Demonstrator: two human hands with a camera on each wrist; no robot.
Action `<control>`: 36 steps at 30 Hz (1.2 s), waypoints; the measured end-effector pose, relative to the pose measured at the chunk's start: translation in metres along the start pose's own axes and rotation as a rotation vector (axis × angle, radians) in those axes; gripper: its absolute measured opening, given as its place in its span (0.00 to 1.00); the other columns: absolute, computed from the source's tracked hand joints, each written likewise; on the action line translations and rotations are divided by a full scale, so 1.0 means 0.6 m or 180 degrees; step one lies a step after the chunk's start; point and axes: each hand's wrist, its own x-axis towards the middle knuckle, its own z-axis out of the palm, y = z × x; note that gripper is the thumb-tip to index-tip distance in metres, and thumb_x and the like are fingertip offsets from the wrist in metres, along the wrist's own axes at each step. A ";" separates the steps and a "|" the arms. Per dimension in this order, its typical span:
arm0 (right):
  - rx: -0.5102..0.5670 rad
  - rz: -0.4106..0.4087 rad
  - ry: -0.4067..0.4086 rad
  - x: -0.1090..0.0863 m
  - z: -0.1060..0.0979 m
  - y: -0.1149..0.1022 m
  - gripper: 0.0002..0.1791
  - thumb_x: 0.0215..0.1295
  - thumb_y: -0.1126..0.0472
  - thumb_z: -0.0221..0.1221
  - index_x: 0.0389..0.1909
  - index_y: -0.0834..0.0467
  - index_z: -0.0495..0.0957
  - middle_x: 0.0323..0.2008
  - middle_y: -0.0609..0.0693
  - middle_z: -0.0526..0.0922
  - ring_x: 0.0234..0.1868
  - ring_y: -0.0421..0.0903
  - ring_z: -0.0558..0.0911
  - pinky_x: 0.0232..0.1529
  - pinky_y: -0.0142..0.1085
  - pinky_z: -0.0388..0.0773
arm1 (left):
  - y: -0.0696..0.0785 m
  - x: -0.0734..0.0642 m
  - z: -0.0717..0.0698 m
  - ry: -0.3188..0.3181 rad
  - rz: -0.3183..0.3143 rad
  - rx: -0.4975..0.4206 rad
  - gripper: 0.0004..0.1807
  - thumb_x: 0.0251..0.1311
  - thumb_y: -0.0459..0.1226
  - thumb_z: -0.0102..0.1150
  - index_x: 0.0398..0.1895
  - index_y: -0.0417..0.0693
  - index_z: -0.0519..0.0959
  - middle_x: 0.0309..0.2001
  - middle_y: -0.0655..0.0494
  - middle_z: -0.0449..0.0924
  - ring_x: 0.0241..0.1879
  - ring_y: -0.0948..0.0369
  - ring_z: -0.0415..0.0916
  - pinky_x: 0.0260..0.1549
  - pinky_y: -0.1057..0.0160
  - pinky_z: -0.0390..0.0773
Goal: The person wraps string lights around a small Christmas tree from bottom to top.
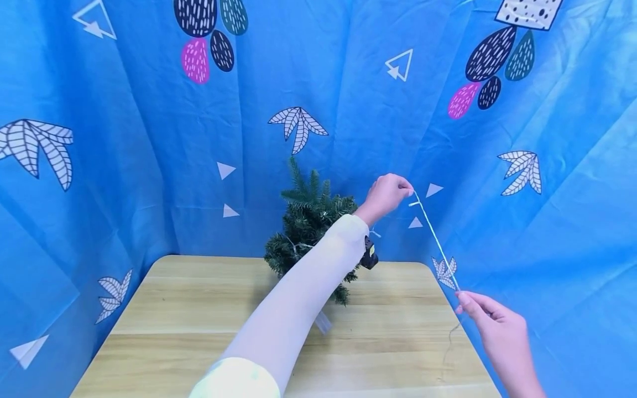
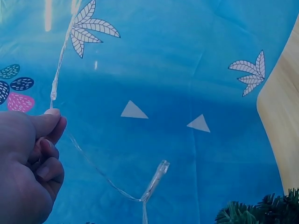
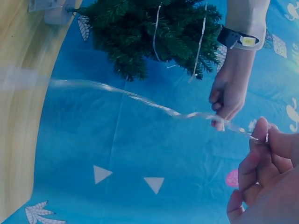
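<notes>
A small green artificial Christmas tree stands at the back of the table, partly hidden behind my left arm. A string of fairy lights on thin clear wire is looped around its branches. Right of the tree, my left hand pinches the wire between thumb and fingertips. Lower and nearer, my right hand pinches the same string, and the stretch between both hands runs nearly straight. A clear bulb hangs on the wire beyond my left hand in the left wrist view. More wire dangles below my right hand.
The wooden table has rounded back corners. Blue patterned cloth hangs behind it and along both sides. A clear piece shows at the tree's foot. A black strap with a small device circles my left wrist.
</notes>
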 end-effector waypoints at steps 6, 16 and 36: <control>0.0061 0.0055 -0.0044 -0.001 0.005 -0.001 0.27 0.68 0.36 0.59 0.54 0.52 0.85 0.32 0.42 0.89 0.44 0.27 0.76 0.42 0.26 0.67 | -0.007 0.009 -0.002 0.0074 -0.0072 0.0037 0.10 0.72 0.43 0.59 0.43 0.54 0.88 0.42 0.65 0.85 0.34 0.64 0.75 0.36 0.64 0.74; 0.0269 0.0053 -0.0016 0.009 0.009 -0.017 0.28 0.66 0.35 0.59 0.53 0.52 0.85 0.33 0.43 0.88 0.46 0.34 0.77 0.41 0.27 0.70 | -0.007 0.012 -0.015 0.0189 -0.0247 0.0552 0.09 0.73 0.41 0.57 0.37 0.57 0.87 0.42 0.66 0.84 0.35 0.64 0.76 0.37 0.63 0.76; 0.0560 -0.0262 0.0145 0.109 0.000 -0.036 0.22 0.68 0.40 0.61 0.44 0.54 0.86 0.29 0.36 0.84 0.40 0.41 0.74 0.16 0.40 0.63 | 0.049 -0.051 0.011 -0.0785 0.0567 0.0740 0.09 0.70 0.44 0.61 0.47 0.58 0.88 0.46 0.69 0.85 0.45 0.72 0.79 0.44 0.73 0.76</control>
